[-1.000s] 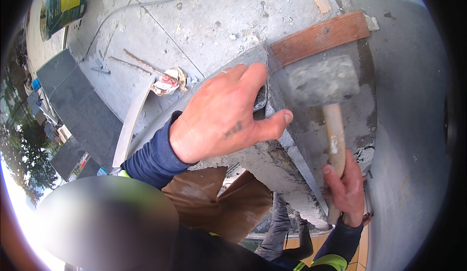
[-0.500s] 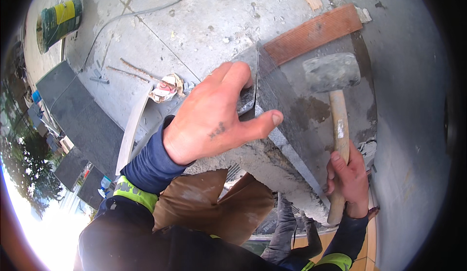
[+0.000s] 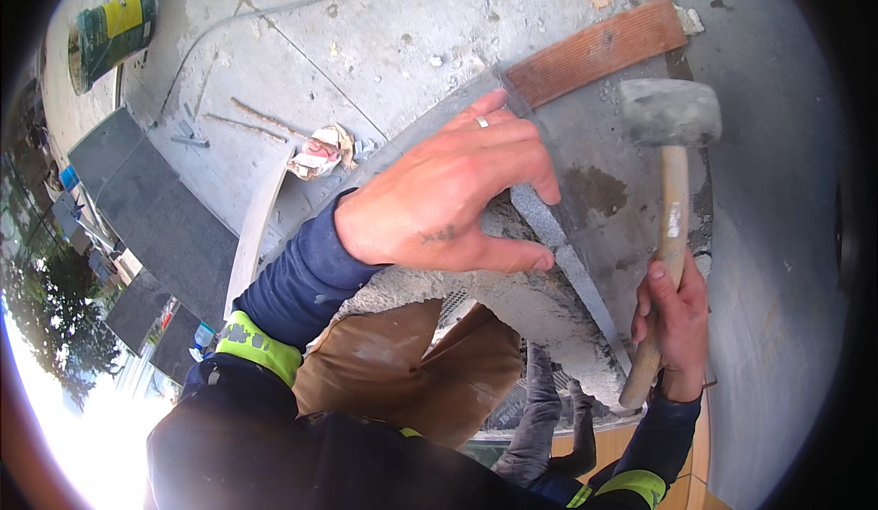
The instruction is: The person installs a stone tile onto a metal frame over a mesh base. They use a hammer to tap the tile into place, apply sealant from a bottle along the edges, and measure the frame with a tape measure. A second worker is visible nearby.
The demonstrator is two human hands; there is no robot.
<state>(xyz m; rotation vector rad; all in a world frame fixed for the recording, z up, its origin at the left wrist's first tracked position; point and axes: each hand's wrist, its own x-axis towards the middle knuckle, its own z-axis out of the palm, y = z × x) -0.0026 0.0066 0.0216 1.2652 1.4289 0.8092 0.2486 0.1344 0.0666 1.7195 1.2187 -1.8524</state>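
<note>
My right hand (image 3: 681, 313) is wrapped round the wooden handle of a mallet (image 3: 674, 194). Its thick grey head is raised at the right, over or just above dark stone slabs (image 3: 631, 236). My left hand (image 3: 448, 194) has its fingers spread and bent, the thumb held apart. It reaches across the slabs' speckled edge (image 3: 585, 295), its far fingertips at a slab corner; whether they press on it I cannot tell. Nothing shows in its grasp. Rough grey mortar (image 3: 540, 327) lies beside that edge, below my left hand.
A reddish grooved board (image 3: 599, 53) lies at the far end of the slabs. A curved grey wall (image 3: 777, 236) bounds the right. To the left are more dark slabs (image 3: 165, 204), a crumpled wrapper (image 3: 322, 151), sticks, a cable and a green bucket (image 3: 114, 42).
My left hand has shifted right and turned, with its fingers farther across the slab edge. The mallet, still in my right hand, has moved right and slightly away from me.
</note>
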